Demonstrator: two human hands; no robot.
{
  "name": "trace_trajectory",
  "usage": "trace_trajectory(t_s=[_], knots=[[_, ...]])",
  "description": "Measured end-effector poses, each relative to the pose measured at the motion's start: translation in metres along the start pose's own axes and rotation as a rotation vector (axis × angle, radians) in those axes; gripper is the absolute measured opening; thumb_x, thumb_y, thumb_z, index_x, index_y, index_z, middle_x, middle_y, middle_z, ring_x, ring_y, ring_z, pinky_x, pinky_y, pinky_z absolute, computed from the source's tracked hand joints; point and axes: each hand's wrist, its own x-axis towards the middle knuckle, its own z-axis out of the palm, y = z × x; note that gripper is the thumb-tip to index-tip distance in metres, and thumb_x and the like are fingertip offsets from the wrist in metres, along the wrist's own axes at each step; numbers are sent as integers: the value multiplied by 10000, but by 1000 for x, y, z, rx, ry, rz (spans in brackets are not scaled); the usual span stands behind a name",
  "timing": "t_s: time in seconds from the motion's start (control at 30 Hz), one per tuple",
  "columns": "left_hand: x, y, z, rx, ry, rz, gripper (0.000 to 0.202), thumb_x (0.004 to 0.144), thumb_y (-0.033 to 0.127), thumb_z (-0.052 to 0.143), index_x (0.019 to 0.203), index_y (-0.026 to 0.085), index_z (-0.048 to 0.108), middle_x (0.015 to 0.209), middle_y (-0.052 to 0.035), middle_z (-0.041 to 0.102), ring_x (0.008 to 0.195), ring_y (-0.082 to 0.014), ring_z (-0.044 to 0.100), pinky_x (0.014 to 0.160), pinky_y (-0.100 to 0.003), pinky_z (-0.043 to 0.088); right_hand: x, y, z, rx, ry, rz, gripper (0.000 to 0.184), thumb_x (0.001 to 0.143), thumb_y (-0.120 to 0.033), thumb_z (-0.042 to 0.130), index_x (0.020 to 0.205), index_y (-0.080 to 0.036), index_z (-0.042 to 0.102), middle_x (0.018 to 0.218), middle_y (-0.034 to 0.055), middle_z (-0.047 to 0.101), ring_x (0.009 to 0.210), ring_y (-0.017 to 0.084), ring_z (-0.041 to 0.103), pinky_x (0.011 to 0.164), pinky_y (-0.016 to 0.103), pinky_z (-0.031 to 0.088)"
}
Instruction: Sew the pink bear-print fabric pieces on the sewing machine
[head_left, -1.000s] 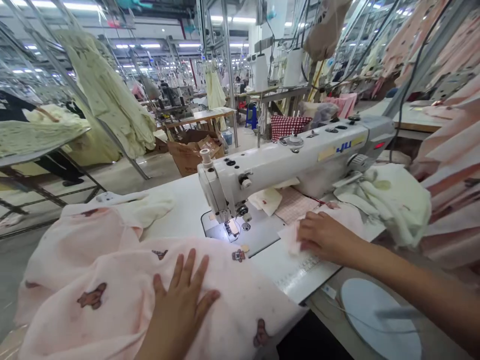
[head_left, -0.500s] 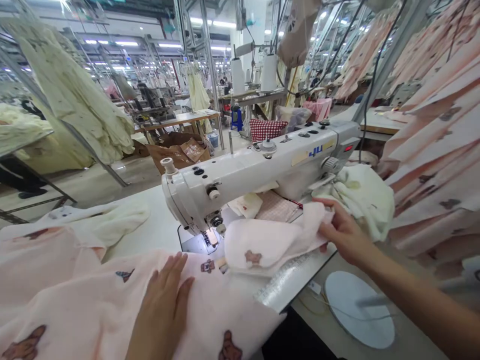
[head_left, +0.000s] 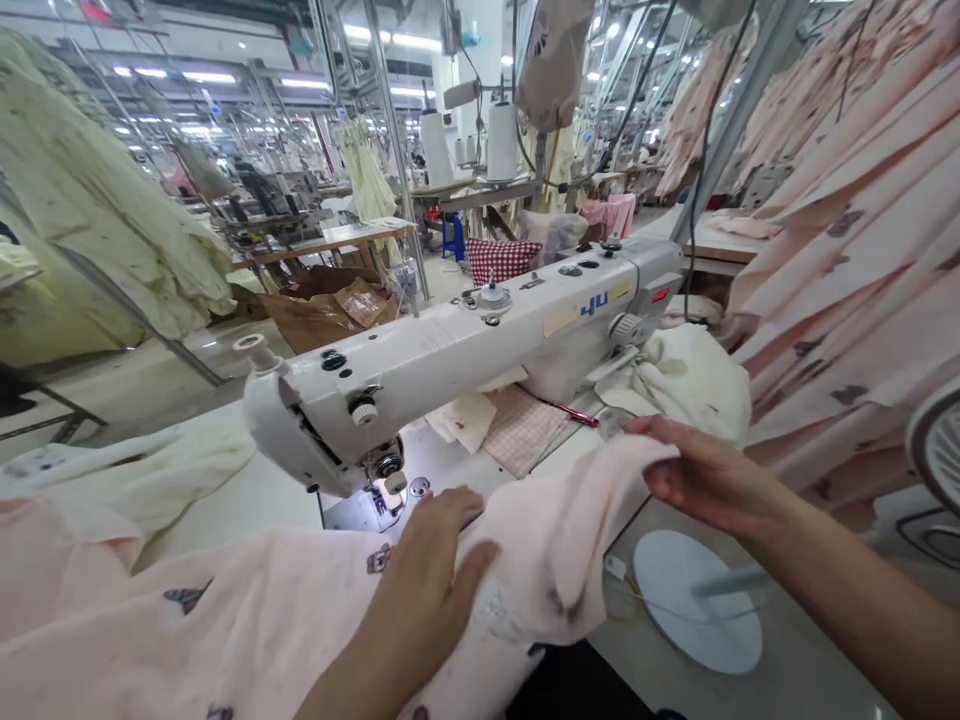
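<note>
Pale pink fabric (head_left: pixel 277 600) printed with small bears spreads across the left and front of the sewing table. My left hand (head_left: pixel 424 590) rests on it with fingers apart, just in front of the sewing machine's lit needle area (head_left: pixel 386 495). At the right, my right hand (head_left: pixel 701 475) pinches the end of a pink fabric piece (head_left: pixel 555 530), which is lifted and folded over at the table's front edge. The white sewing machine (head_left: pixel 465 350) stands behind both hands. Part of the fabric lies hidden under my left hand.
A red pen (head_left: pixel 577 413) and checked cloth (head_left: pixel 521 425) lie under the machine arm. Cream fabric (head_left: pixel 682 385) is bunched at the machine's right end. Pink garment pieces (head_left: pixel 862 300) hang at the right, above a round pale disc (head_left: pixel 697 600).
My left hand has moved right along the fabric, towards the lifted piece. My right hand keeps its pinch, and the piece is now bent and folded over. The view has shifted right.
</note>
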Motion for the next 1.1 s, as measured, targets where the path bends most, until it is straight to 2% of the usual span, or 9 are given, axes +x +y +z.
trace_trajectory(t_s=[0.17,0.3,0.43,0.53,0.6,0.77,0.9,1.0,1.1], knots=[[2,17,36,65,-232,106,1116,552,714,646,1424,187,190,1496,-181,182,1369,-410,57,1041,-707,34,-18,-22,-1,108,-92,-17,429,872,-523,401,1242,-314,460,1380,77,437,1103,267,572,597,305,558],[12,50,72,-44,-22,67,1439,447,709,709,1399,131,-203,1504,-238,40,1365,-420,-57,1040,-710,53,-39,-38,20,238,-60,-83,422,945,-381,154,1306,-366,373,1479,-20,273,1308,218,353,824,390,529],[28,69,73,-341,208,-82,755,839,376,493,1407,210,24,1404,-179,353,1304,-327,332,1011,-585,316,-55,-58,35,199,-4,-116,551,931,-444,-4,1329,-356,366,1439,7,351,1319,224,332,825,433,520],[37,53,48,-704,186,-191,406,891,269,336,1288,208,273,1027,-82,592,853,-171,617,748,-338,509,-54,-65,33,129,26,-150,619,906,-515,-66,1370,-338,305,1408,45,390,1307,235,355,873,463,494],[40,32,28,-716,148,-256,346,873,287,366,1210,210,356,884,-27,601,680,-135,605,610,-264,489,-47,-57,29,129,57,-181,563,912,-530,-7,1404,-348,198,1431,60,353,1294,246,376,920,489,465],[43,-4,0,-58,119,-294,196,828,259,415,907,230,592,803,-14,657,755,-198,612,681,-332,451,-20,-5,28,100,-10,-323,560,918,-386,404,1397,-377,113,1388,97,417,1205,249,489,974,516,405],[37,7,-5,19,187,-130,223,864,281,393,833,228,608,819,-21,661,805,-204,593,748,-350,430,8,16,39,-440,-234,-543,530,910,-238,449,1397,-274,245,1268,107,537,1205,223,471,1009,479,358],[26,26,-18,9,391,79,188,879,273,419,870,217,598,830,-17,649,783,-168,595,720,-294,448,39,2,41,-739,-433,-700,465,881,-240,476,1330,-147,395,1169,150,583,1098,229,523,929,423,418],[5,44,-35,-89,537,28,152,867,284,467,904,244,608,928,3,660,884,-159,612,789,-274,470,59,-22,35,-847,-631,-703,225,858,-252,513,1022,-144,623,865,81,644,820,177,585,753,305,463]])
